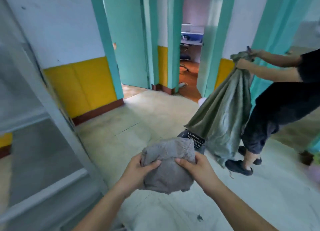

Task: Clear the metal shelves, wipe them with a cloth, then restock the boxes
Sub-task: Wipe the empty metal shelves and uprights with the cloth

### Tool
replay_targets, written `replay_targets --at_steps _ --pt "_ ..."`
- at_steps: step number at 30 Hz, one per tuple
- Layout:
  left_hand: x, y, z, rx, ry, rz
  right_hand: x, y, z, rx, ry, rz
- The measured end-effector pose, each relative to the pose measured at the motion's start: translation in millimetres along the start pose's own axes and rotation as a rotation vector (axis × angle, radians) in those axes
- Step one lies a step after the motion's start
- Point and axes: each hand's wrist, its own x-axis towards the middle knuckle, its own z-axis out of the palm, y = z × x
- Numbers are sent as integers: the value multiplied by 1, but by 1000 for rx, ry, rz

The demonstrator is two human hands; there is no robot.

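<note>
A crumpled grey cloth (168,166) hangs bunched in front of me at the lower middle. My left hand (138,168) grips its left side and my right hand (195,166) grips its right side, thumbs on top. The grey metal shelf unit (52,106) stands along the left edge, blurred, its visible shelves bare. No boxes show.
Another person (284,99) in dark clothes stands at the right holding up a large green sack (226,109). A black slotted crate (196,140) sits on the floor behind the cloth. Open doorways with teal frames lie ahead, and pale tiled floor (138,118) spreads between.
</note>
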Motion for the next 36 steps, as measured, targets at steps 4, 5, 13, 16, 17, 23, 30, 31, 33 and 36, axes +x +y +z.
replay_targets --at_steps 4,5,13,16,17,23,30,31,33,36 --pt "38 10 -33 -44 201 1 82 -7 32 -14 -165 -15" --pt "57 11 -48 -39 270 29 113 -12 43 -13 -219 -34" --pt "216 31 -111 -81 609 174 296 -57 97 71 -332 -145" --pt "275 58 -128 -107 647 200 365 -85 104 72 -376 -163" --pt "289 69 -135 -119 645 219 385 -95 108 92 -386 -164" --pt "365 110 -210 -58 889 350 498 -137 178 172 -591 -240" --pt "398 166 -271 212 1124 438 611 -162 287 264 -946 -329" --pt "397 178 -274 265 1155 425 624 -175 301 309 -972 -328" --pt "393 219 -285 371 1300 452 644 -226 338 322 -1139 -452" --pt "372 285 -278 497 1435 527 641 -293 374 431 -1232 -616"
